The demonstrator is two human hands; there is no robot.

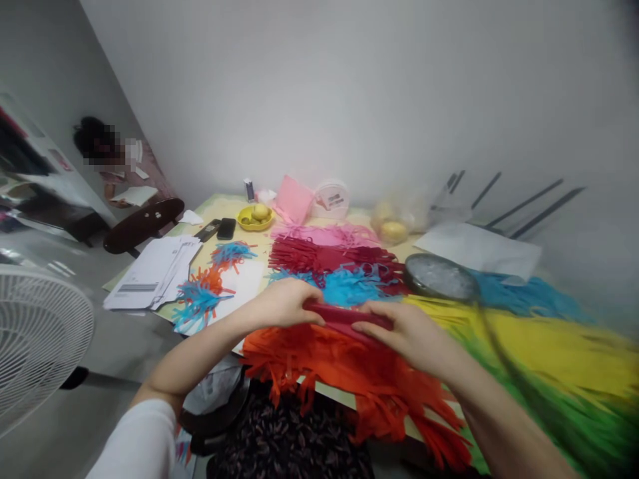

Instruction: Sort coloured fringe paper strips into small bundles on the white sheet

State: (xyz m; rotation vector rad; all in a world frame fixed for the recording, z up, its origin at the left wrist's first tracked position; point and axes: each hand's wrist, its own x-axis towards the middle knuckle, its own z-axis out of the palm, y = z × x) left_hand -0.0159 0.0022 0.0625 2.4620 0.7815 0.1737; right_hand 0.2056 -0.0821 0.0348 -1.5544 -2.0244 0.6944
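Between my two hands is a folded dark red strip (344, 320), of paper or thin cloth; I cannot tell which. My left hand (292, 305) pinches its left end with thumb and fingers. At the right end, my right hand (407, 329) grips it the same way. Just below lies a heap of orange fringed strips (319, 356), hanging over the table's front edge. Behind my hands are blue fringed strips (357, 285), dark red fringed strips (324, 256) and pink fringed strips (344, 234).
Yellow fringed sheets (529, 346) and green ones (594, 426) spread to the right, near a round lamp-like head (442, 276) on a dark stem. At left are paper stacks (150, 269), blue-orange tassels (200, 299), a phone (226, 229), a yellow bowl (247, 225), a fan (37, 346) and a seated person (134, 173).
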